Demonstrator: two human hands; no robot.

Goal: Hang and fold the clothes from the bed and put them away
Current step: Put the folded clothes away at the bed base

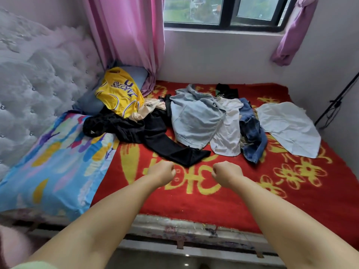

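Clothes heap: lay on the red blanket [204, 199], towards the window side of it, spread in a loose row.
Yellow jersey [119, 92]: at the headboard end of the heap, draped over a blue-grey pillow [136, 74], lettering upside down to the camera.
Black garment [151, 131]: just beside the jersey, one leg or sleeve trailing out towards the hands.
Pale blue garment [194, 119]: mid-heap, overlapping a white shirt [227, 133].
Denim piece [252, 136]: crumpled against the white shirt's far side.
Light shirt [289, 127]: flat on the blanket, apart from the heap, nearest the corner wall.
Left hand [162, 172]: over the blanket, short of the heap, curled into a fist, holding nothing.
Right hand [225, 172]: beside the left, likewise fisted and empty, knuckles facing the other hand.
Patterned quilt [54, 162]: on the blanket's headboard side, blue with coloured patches.
Headboard [38, 84]: tufted, pale, behind the quilt.
Pink curtain [128, 35]: hanging above the pillow.
Window [223, 12]: dark-framed, above the heap.
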